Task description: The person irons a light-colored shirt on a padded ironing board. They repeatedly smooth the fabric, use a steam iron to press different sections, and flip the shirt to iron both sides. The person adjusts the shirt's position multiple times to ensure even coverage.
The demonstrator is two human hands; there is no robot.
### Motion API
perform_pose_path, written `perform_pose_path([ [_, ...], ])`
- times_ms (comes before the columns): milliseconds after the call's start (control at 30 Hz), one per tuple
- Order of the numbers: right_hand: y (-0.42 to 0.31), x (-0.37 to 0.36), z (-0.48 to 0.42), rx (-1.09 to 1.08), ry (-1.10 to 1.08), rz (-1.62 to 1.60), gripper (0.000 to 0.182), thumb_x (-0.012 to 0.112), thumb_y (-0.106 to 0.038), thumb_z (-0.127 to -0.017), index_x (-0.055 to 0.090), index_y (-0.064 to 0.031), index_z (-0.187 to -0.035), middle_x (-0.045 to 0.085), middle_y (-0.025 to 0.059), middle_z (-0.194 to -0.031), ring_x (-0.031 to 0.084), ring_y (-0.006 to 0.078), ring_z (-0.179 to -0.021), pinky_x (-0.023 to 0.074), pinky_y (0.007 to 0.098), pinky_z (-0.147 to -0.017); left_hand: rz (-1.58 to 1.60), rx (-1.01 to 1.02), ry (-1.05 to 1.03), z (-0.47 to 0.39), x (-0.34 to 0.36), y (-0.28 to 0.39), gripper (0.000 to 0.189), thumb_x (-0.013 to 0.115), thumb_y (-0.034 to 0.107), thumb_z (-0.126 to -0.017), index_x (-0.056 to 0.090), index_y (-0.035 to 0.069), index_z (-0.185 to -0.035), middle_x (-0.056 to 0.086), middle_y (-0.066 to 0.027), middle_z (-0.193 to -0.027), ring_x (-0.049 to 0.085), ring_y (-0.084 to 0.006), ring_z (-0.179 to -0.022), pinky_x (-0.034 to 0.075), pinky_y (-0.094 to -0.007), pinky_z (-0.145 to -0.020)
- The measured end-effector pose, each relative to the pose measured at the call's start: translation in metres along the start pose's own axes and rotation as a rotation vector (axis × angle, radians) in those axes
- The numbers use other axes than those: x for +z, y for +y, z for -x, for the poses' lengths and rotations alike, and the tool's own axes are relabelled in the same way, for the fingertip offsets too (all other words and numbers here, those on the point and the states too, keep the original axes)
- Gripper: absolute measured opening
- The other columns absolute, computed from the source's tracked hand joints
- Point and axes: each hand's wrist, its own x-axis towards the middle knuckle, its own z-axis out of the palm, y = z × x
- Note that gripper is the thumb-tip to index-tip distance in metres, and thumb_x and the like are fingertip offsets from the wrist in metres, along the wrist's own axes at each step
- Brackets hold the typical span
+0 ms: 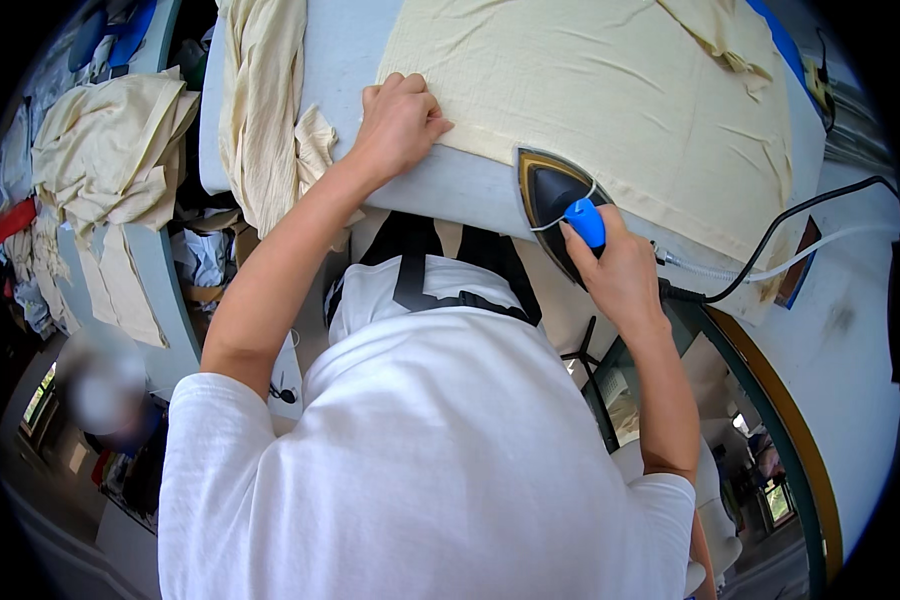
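Cream crinkled fabric [570, 82] lies spread over the padded ironing table [465, 180], with a few creases and a folded-over part at its far right. My left hand [401, 124] grips the near left edge of this fabric between thumb and curled fingers. In my right hand [619, 270] is the handle of a steam iron [551, 191], dark with a blue top piece. The iron's tip points away from me and rests at the fabric's near hem. Its soleplate is hidden from above.
A black power cord [787, 214] and a pale steam hose [817, 244] trail right from the iron. Bunched cream cloth [262, 97] hangs over the table's left side. More cream garments [112, 150] are heaped on a side table [172, 300]. A blurred person [101, 382] is at lower left.
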Motion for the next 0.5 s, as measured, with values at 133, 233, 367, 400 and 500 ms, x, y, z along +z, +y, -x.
perform_pose_path([
  [133,-0.024,0.007,-0.009,-0.054,-0.026,-0.031,0.037,0.068,-0.036,-0.094,0.056,-0.0016,-0.096,0.066,0.0212,-0.069,0.067,0.0422,-0.067,0.0525,0.0492,-0.061,-0.019,0.012,0.008,-0.001,-0.001,0.002,0.018,0.080,0.023,-0.080,0.071,0.008,-0.074,0.062,-0.0047,-0.090,0.057,-0.0253,-0.097,0.037,-0.0413,-0.090],
  [233,-0.044,0.014,-0.018,-0.096,-0.043,0.033,0.039,0.067,-0.037,-0.095,0.054,-0.0007,-0.093,0.067,0.0203,-0.067,0.068,0.0407,-0.065,0.0545,0.0484,-0.061,-0.012,0.015,0.006,-0.002,0.001,0.000,0.019,0.081,0.024,-0.079,0.071,0.008,-0.073,0.062,-0.0048,-0.089,0.057,-0.0254,-0.096,0.037,-0.0413,-0.089],
  [367,-0.057,0.027,-0.027,-0.098,-0.051,0.181,0.040,0.067,-0.038,-0.096,0.054,0.0003,-0.094,0.067,0.0201,-0.066,0.070,0.0384,-0.063,0.0561,0.0471,-0.060,-0.070,0.011,0.021,0.001,-0.001,-0.004,0.024,0.081,0.030,-0.080,0.072,0.008,-0.078,0.063,-0.0052,-0.093,0.056,-0.0259,-0.100,0.037,-0.0406,-0.091],
  [400,-0.056,0.028,-0.026,-0.105,-0.029,0.180,0.040,0.067,-0.038,-0.096,0.054,0.0004,-0.095,0.067,0.0201,-0.066,0.070,0.0384,-0.062,0.0561,0.0472,-0.059,-0.114,-0.009,0.022,0.002,-0.010,-0.003,0.025,0.081,0.030,-0.080,0.073,0.007,-0.080,0.063,-0.0053,-0.095,0.056,-0.0262,-0.102,0.037,-0.0408,-0.092],
  [500,-0.056,0.026,-0.025,-0.095,-0.011,0.167,0.041,0.067,-0.038,-0.096,0.055,0.0010,-0.097,0.067,0.0202,-0.066,0.070,0.0388,-0.063,0.0560,0.0474,-0.059,-0.093,-0.058,0.052,0.013,-0.023,-0.026,0.028,0.079,0.032,-0.082,0.074,0.004,-0.086,0.063,-0.0059,-0.100,0.055,-0.0275,-0.105,0.038,-0.0416,-0.093],
])
